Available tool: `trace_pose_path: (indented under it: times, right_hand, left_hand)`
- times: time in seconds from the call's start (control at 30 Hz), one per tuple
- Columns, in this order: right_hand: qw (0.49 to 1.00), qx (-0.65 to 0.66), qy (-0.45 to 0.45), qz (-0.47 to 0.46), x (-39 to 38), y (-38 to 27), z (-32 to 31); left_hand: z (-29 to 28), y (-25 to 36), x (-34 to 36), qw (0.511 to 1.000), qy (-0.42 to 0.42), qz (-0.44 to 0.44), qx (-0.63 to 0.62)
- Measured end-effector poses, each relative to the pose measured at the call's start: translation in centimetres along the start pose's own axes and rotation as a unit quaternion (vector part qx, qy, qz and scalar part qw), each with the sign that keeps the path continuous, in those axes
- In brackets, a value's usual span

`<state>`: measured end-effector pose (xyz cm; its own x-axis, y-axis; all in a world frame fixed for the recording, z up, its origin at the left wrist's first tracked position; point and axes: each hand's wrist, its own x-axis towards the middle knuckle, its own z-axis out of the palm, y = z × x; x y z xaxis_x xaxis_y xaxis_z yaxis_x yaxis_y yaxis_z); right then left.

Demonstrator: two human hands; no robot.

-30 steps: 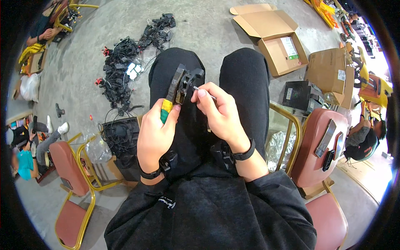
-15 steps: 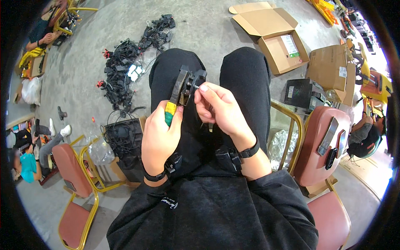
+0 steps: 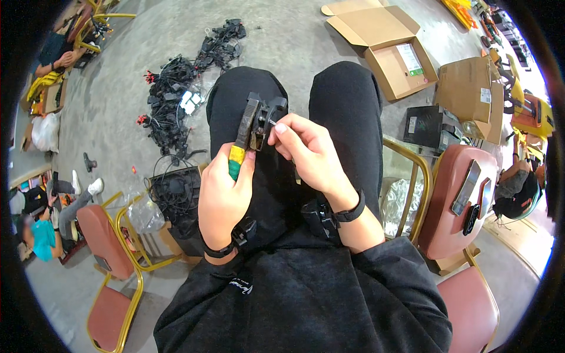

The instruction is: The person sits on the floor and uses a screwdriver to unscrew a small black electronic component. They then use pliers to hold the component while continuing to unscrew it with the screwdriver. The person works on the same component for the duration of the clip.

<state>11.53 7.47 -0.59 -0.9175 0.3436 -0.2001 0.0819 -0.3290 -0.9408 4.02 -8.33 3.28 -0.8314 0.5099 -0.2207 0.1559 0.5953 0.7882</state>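
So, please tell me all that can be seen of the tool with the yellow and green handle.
The tool is long and narrow, with a dark, worn metal-looking head and a yellow and green handle. It points up and away, above the person's lap. The left hand grips its handle. The right hand pinches a small black part at its head. How the head meets the part is unclear.

- The left hand (image 3: 222,197) was raised over the lap, its fingers curled shut in a firm grip, thumb pointing up and away from the body.
- The right hand (image 3: 311,154) sat just beside it, forefinger and thumb pinched together at their tips.
- Both forearms came in from the lower edge, each wrist banded in black.
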Motion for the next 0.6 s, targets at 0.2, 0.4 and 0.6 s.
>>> trace_pose_path:
  times: [0.2,0.4,0.6]
  right_hand:
    - [0.994,-0.097,0.052,-0.027,0.0,-0.2,0.4]
    - [0.879,-0.352,0.172,-0.270,0.8,0.6,0.0]
    - [0.969,-0.213,0.114,-0.046,0.3,0.1,0.2]
  left_hand:
    - [-0.3,-0.7,0.3,0.999,-0.024,-0.015,0.021]
    - [-0.6,-0.5,0.5,0.997,-0.040,-0.064,-0.022]
    - [-0.6,-0.5,0.6,0.998,-0.039,-0.056,-0.011]
